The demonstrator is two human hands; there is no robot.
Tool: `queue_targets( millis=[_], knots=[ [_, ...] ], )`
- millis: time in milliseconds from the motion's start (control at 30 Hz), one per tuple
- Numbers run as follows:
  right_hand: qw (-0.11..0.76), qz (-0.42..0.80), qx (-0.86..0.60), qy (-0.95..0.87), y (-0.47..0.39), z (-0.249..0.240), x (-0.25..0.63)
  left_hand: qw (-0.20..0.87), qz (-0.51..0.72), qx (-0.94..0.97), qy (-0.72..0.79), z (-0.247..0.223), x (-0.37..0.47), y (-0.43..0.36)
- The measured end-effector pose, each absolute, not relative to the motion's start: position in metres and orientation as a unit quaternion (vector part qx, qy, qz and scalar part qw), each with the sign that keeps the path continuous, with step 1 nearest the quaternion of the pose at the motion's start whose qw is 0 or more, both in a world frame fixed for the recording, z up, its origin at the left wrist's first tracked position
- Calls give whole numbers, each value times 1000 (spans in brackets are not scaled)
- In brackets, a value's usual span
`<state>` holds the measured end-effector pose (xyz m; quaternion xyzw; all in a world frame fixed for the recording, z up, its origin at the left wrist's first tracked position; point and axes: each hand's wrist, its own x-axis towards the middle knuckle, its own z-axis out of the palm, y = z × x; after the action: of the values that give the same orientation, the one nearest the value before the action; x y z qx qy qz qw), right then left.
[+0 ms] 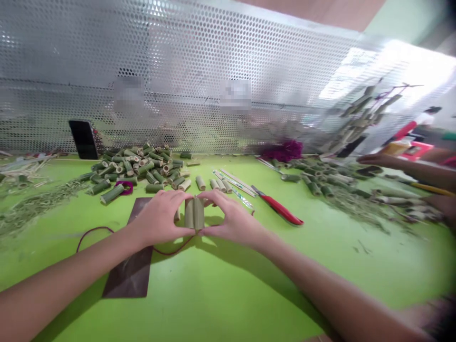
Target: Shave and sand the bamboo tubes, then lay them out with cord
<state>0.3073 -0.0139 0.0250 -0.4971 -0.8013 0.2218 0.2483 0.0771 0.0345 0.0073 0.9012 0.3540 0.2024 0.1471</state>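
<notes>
Two short bamboo pieces [194,213] stand side by side, pinched at their ends between both hands. My left hand [162,216] is closed, thumb on the near end and fingers on the far end. My right hand [228,216] grips the same pair from the other side in the same way. A dark red cord [171,252] runs from the near end of the pieces leftward under my left forearm. Beneath that forearm lies a dark brown rectangular sheet [131,280]. Loose bamboo pieces [219,185] lie just beyond my fingers.
A pile of cut bamboo [146,164] and a phone [83,139] stand at the back left. A red-handled knife [278,207] lies right of my hands. Purple cord [285,151] sits by the perforated metal screen [213,71]. Another person's hand [377,159] reaches in at right.
</notes>
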Motion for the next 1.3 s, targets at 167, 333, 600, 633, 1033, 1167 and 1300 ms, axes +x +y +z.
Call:
queue_targets(
  millis=[167,333,600,633,1033,1167,1300],
  knots=[
    [310,337,-454,-764,-31,16,294,119,316,894,295,-4,52,10],
    [315,379,-436,-753,-41,15,287,87,379,886,252,-13,45,3],
    [297,422,-457,-724,-39,6,286,96,375,890,242,-18,45,1],
    [295,425,-461,-721,-39,5,285,97,374,889,244,-19,45,1],
    [265,476,-476,-690,-38,12,288,91,381,892,225,-17,46,2],
    [259,472,-463,-705,-37,11,287,79,378,898,213,-16,45,1],
    [254,467,-444,-722,-37,8,287,70,368,906,199,-16,46,0]
  ],
)
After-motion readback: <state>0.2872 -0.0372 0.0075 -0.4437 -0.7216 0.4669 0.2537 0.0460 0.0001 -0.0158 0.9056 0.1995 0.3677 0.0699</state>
